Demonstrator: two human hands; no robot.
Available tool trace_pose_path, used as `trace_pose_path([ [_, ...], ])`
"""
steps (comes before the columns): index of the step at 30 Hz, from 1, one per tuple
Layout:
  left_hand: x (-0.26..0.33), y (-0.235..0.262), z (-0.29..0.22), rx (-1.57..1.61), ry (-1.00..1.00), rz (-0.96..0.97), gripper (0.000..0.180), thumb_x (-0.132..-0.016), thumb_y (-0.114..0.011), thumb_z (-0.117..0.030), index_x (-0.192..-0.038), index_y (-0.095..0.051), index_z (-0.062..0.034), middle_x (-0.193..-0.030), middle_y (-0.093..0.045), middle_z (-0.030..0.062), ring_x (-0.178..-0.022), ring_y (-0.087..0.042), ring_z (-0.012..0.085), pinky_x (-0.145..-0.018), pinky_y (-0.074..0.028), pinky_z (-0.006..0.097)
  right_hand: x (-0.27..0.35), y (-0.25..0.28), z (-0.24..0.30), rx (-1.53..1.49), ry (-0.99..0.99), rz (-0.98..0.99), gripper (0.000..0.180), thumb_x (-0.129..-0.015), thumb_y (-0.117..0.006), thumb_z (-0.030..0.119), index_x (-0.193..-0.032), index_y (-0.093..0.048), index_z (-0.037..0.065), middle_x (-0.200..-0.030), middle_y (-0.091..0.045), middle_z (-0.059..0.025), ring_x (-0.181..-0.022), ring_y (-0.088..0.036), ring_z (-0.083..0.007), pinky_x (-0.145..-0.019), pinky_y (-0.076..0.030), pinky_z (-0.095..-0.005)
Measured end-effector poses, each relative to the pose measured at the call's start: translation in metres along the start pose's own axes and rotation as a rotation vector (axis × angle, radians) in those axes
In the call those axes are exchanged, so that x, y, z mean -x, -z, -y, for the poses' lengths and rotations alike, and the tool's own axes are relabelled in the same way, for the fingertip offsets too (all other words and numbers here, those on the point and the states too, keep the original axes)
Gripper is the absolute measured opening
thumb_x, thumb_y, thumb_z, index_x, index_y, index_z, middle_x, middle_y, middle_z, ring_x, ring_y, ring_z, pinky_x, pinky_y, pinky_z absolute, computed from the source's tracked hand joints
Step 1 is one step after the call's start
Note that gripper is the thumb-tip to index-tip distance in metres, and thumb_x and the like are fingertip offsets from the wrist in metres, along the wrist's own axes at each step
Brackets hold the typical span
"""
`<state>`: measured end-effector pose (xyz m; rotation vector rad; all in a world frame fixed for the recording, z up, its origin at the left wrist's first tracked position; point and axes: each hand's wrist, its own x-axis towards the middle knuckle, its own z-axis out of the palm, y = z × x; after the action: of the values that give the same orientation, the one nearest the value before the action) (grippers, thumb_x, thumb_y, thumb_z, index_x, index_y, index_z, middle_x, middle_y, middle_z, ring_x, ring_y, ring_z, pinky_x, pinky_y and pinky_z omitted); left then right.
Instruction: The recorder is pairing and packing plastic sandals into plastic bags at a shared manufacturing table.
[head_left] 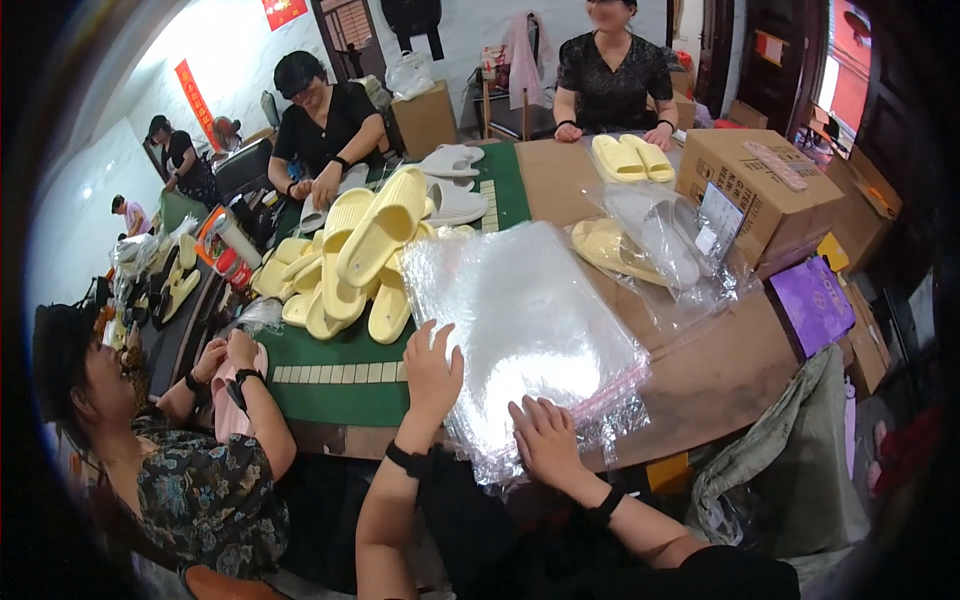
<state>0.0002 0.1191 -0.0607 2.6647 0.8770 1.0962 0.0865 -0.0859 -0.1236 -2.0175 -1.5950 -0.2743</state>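
Observation:
A stack of clear plastic bags (530, 310) lies before me on the table, shiny with glare, with a pinkish edge on the right. My left hand (433, 378) is at the stack's left edge with its fingers raised and apart, holding nothing. Fingers slightly spread, my right hand (547, 440) rests on the near edge of the bags. Just beyond my left hand is a heap of yellow slide slippers (385, 230). To the right of the stack, clear bags hold a yellow slipper (622, 250) and a grey slipper (660, 228).
A cardboard box (760, 190) stands at the right, beside a purple bag (812, 305). Grey slippers (455, 200) and a yellow pair (632, 158) lie farther back. Co-workers sit left and across; the left one handles a pink slipper (232, 405). White tiles (340, 374) line the green mat.

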Motion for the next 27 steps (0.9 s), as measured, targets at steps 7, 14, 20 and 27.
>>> trace_pose_path([
  [7,-0.008,-0.007,-0.003,-0.022,-0.061,0.049,0.041,-0.082,-0.061,-0.012,-0.122,-0.055,-0.0089,-0.125,-0.05,0.0187,-0.115,-0.046,0.0366,-0.095,-0.037,0.047,-0.001,0.006,-0.002,-0.049,-0.008,0.022,0.048,-0.088,-0.057,0.019,-0.134,-0.047,0.011,-0.133,-0.046,-0.0137,-0.123,-0.041,-0.0311,-0.102,-0.03,-0.0472],
  [14,-0.026,0.03,-0.003,0.242,0.041,-0.04,0.028,-0.084,-0.06,-0.007,-0.112,-0.059,-0.005,-0.109,-0.058,0.018,-0.104,-0.053,0.0339,-0.092,-0.04,0.04,0.002,0.003,0.0,-0.066,0.013,0.009,0.046,-0.087,-0.059,0.018,-0.131,-0.05,0.011,-0.133,-0.046,-0.0132,-0.123,-0.041,-0.0319,-0.102,-0.03,-0.0467],
  [20,-0.013,0.169,-0.14,1.429,0.329,0.093,0.021,-0.093,-0.051,-0.016,-0.107,-0.064,-0.0076,-0.099,-0.062,0.0122,-0.095,-0.056,0.0252,-0.086,-0.043,0.038,-0.001,0.006,-0.001,-0.06,0.006,0.001,0.044,-0.087,-0.059,0.018,-0.13,-0.051,0.011,-0.133,-0.047,-0.0129,-0.122,-0.042,-0.0318,-0.101,-0.031,-0.047],
  [27,0.01,0.214,-0.185,1.652,-0.796,0.169,0.059,-0.1,-0.033,-0.042,-0.132,-0.05,0.0038,-0.13,-0.052,0.028,-0.128,-0.039,0.0463,-0.107,-0.02,0.053,0.001,0.004,0.005,-0.061,0.008,0.011,0.044,-0.087,-0.059,0.018,-0.13,-0.051,0.011,-0.133,-0.047,-0.0126,-0.123,-0.042,-0.0319,-0.102,-0.031,-0.0477],
])
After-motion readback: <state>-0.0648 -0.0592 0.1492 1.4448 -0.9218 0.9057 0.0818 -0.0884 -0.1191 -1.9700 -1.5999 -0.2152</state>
